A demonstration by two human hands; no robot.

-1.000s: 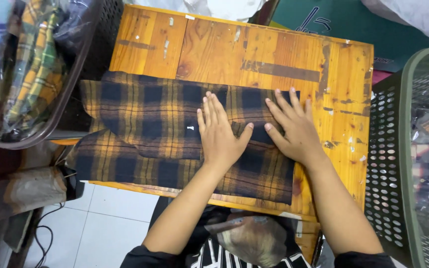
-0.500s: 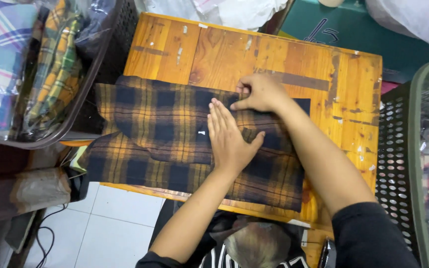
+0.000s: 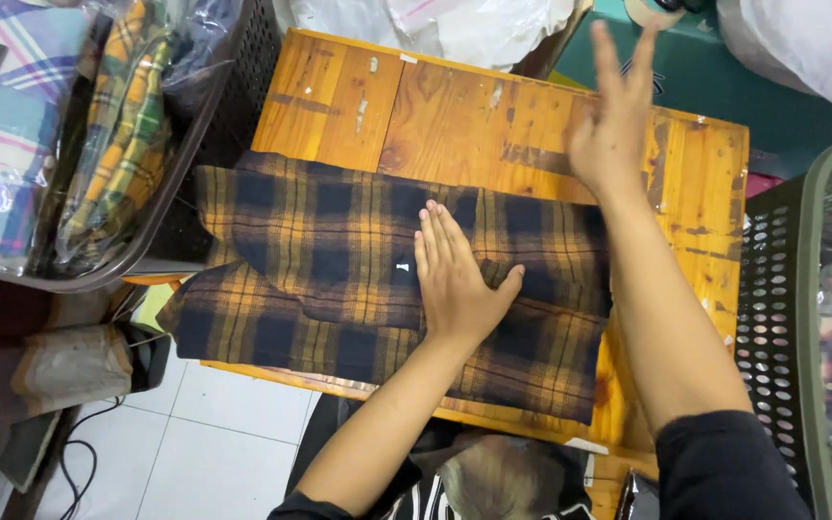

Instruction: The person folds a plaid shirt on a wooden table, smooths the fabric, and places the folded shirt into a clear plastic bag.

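The right hand (image 3: pixel 613 125) has lifted off the cloth since half a second ago, when it pinched the fold near the top edge; it now hangs in the air over the far right of the worktop (image 3: pixel 435 106), fingers spread wide and holding nothing, while the left hand (image 3: pixel 455 279) stays pressed where it was. At the far left a dark basket (image 3: pixel 214 183) stands against the worktop's end, packed with folded plaid shirts in clear bags (image 3: pixel 117 125), one yellow and green, one pale blue and pink. Below it lies a tiled floor (image 3: pixel 233 433) with a cable. Next comes the cloth (image 3: pixel 329 241), a navy and mustard plaid piece, folded and lying flat across the near half of the wooden worktop, its left corner drooping just past the edge. The left hand lies open and flat, palm down, on the middle of the cloth, fingers together and pointing away, thumb out to the right. The bare orange wood shows beyond the cloth, scuffed and marked. To the right of the worktop stands a second basket (image 3: pixel 772 318), dark with a perforated wall and a green rim, with bagged things inside.
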